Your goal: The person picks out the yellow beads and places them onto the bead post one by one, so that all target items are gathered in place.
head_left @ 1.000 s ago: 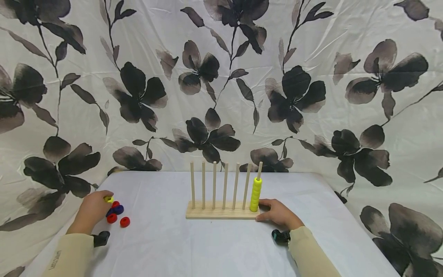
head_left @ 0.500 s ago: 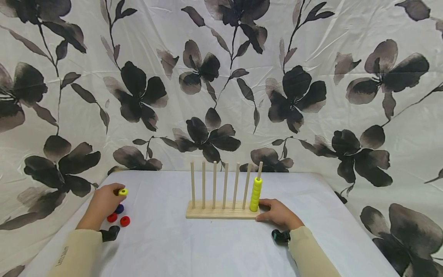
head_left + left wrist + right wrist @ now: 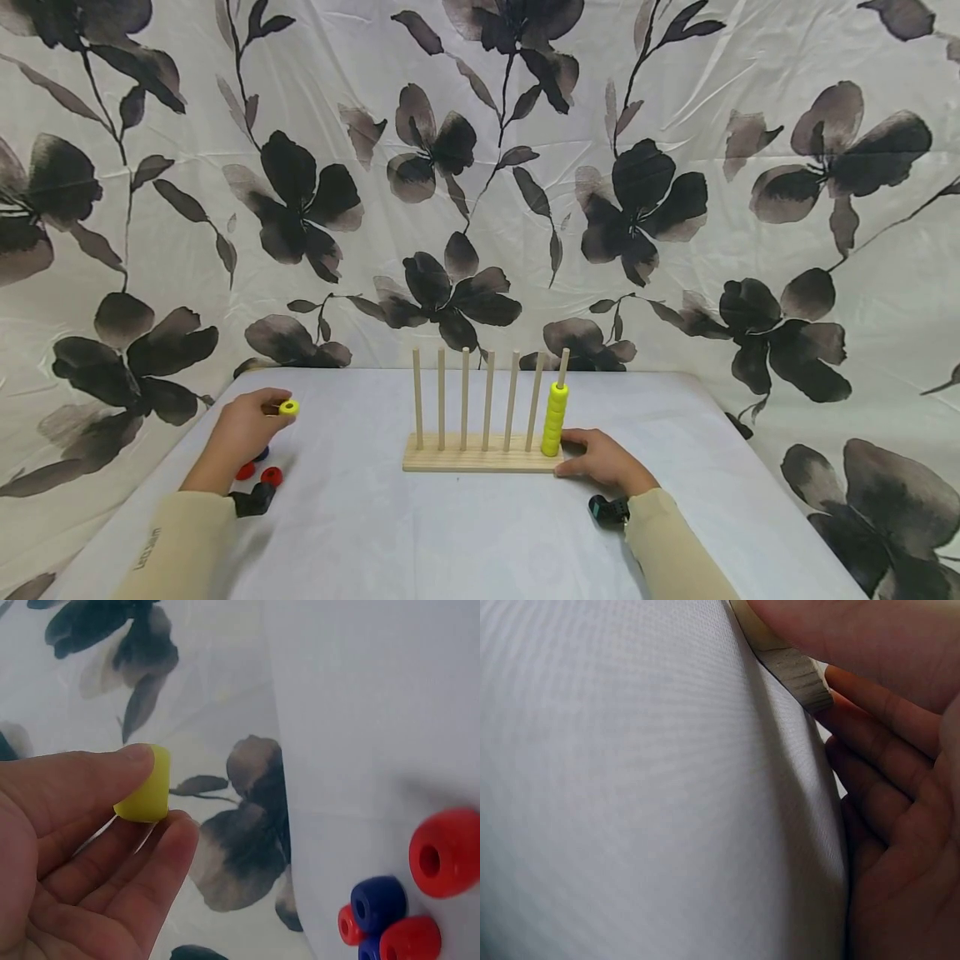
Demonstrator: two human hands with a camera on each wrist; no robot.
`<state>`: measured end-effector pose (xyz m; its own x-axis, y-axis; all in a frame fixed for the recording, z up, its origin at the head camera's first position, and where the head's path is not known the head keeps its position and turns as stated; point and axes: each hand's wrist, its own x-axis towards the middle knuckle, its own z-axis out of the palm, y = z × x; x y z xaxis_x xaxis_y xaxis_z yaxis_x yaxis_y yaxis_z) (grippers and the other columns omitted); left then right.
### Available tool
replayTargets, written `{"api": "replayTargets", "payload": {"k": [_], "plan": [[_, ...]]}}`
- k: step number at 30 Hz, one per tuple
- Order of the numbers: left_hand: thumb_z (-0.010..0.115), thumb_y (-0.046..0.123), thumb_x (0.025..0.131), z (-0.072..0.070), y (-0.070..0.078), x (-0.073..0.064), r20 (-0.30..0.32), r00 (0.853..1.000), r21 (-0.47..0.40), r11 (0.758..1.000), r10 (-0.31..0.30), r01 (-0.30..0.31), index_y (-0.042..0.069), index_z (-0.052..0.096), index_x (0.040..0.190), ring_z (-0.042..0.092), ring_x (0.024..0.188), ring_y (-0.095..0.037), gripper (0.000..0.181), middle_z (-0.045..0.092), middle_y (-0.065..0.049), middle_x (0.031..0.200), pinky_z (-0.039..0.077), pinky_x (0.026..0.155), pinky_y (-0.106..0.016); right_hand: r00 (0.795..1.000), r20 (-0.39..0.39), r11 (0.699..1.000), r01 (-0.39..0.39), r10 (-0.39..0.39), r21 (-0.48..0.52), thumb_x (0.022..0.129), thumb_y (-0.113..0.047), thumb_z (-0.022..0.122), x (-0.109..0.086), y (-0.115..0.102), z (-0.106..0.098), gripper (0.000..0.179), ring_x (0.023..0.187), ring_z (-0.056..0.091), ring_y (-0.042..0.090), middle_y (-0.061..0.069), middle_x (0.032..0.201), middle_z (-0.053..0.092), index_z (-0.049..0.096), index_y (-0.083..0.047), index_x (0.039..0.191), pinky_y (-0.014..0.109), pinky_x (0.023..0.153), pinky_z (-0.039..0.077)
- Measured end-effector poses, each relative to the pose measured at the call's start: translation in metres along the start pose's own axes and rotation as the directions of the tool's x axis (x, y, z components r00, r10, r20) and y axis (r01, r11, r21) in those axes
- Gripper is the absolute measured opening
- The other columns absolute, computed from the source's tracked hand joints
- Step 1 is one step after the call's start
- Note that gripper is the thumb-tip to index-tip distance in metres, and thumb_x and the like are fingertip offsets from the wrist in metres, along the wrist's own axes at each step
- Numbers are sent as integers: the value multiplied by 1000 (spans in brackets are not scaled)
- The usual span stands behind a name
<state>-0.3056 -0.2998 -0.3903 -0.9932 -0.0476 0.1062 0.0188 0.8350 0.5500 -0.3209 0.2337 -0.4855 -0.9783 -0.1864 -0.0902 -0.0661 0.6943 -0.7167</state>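
My left hand [image 3: 243,433] pinches a yellow bead [image 3: 289,407] between thumb and fingers, raised at the left of the table. The left wrist view shows the bead from its side, with the thumb [image 3: 82,784] over it. My right hand [image 3: 603,460] holds the right end of a wooden peg stand [image 3: 480,462], its thumb at the front and fingers behind. Several upright pegs rise from the base. Only the rightmost carries beads, a stack of yellow ones [image 3: 554,421]. In the right wrist view the base's end [image 3: 802,679] lies between thumb and fingers.
Red beads [image 3: 446,853] and blue beads [image 3: 380,904] lie loose on the white-covered table [image 3: 337,533], partly hidden by my left arm in the head view. A flowered cloth [image 3: 480,167] hangs behind the table.
My left hand has lifted the yellow bead from beside the loose beads and moved it right and away from me. My right hand and the stand have stayed put.
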Motion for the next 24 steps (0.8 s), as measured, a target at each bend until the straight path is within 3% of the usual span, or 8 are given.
{"api": "replayTargets", "payload": {"k": [9, 24], "plan": [[65, 17, 92, 4, 14, -1, 33, 999, -42, 999, 1, 1, -3, 51, 134, 58, 110, -42, 48, 58, -29, 126, 54, 86, -52, 1000, -1, 1000, 6, -6, 6, 69, -39, 86, 0, 1, -1, 77, 139, 39, 34, 8, 144, 52, 57, -15, 136, 59, 113, 29], [65, 15, 93, 19, 34, 7, 30, 995, -114, 990, 90, -86, -1, 56, 132, 61, 111, -38, 44, 61, -25, 125, 54, 90, -49, 1000, -9, 1000, 29, -29, -12, 69, -36, 86, 2, 2, 1, 74, 136, 44, 33, 8, 141, 55, 59, -14, 134, 56, 112, 32]]}}
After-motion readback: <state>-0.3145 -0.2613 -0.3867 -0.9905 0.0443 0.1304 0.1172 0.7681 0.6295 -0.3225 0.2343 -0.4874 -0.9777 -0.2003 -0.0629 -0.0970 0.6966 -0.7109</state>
